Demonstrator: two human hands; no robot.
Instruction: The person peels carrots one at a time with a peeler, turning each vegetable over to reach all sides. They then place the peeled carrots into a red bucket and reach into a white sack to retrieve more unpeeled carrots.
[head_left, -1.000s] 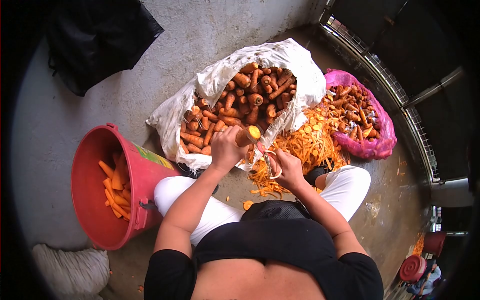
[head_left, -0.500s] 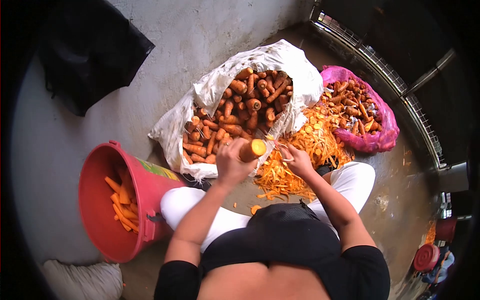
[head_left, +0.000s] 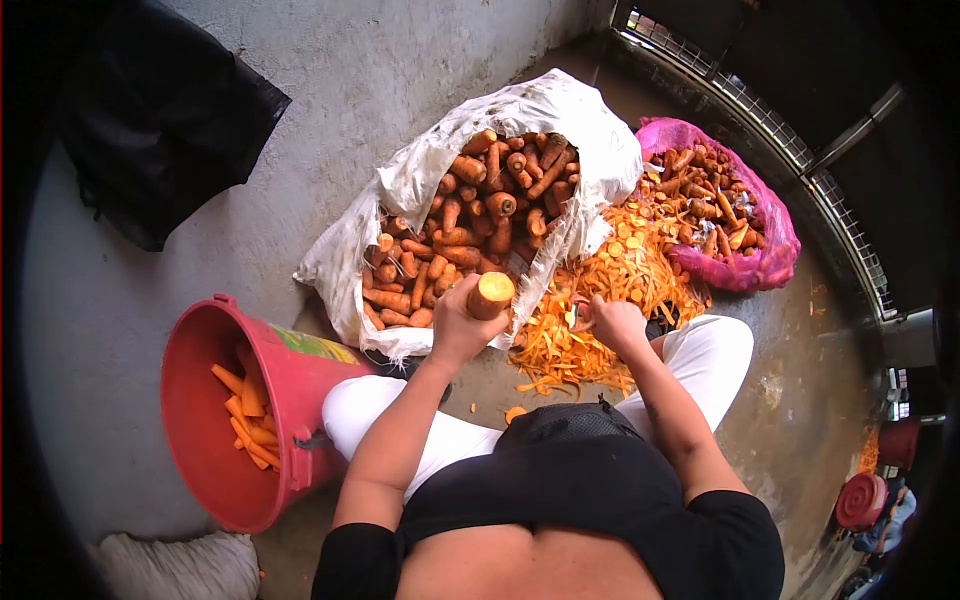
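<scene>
Where head cam looks down, L hand [head_left: 462,328] wraps round thick carrot [head_left: 493,291], cut end up | R hand [head_left: 616,324] – fingers closed on small tool [head_left: 579,314], type unclear – apart from carrot, by peelings pile [head_left: 635,275] | white sack [head_left: 345,235] w/ carrots beyond | red bucket [head_left: 205,420] w/ peeled pcs [head_left: 255,425] to L.

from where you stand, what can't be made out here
All in the head view:
Tool: shape, small and partly behind the right hand
Held carrot: lower end, behind the left hand
White sack: deeper contents, under the top carrots
Pale sack: lower part, cut off by the bottom edge
</scene>
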